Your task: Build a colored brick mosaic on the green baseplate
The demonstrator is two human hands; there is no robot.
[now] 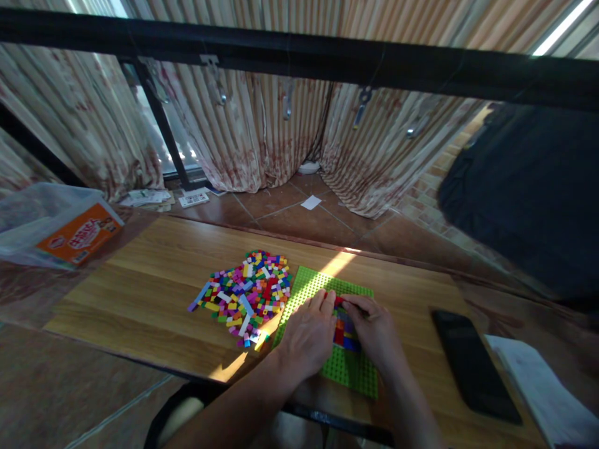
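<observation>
A light green studded baseplate (349, 374) lies on the wooden table, with red, blue and orange building bricks (344, 337) joined in a patch near its middle. My left hand (311, 330) rests over the left side of that patch, its fingers stretched out and lying close together. From the right, my right hand (374, 327) pinches a red brick (337, 301) at the far end of the patch, close to the left fingertips. The hands partly cover the bricks, so their full layout is hidden. Left of the plate spreads a heap of loose multicoloured bricks (243, 293).
A black phone (475, 365) lies on the right of the table, beside white paper (543, 386). A clear plastic box (56, 224) with an orange label stands past the left end. A dark metal bar (299, 53) crosses in front of the curtains (262, 137).
</observation>
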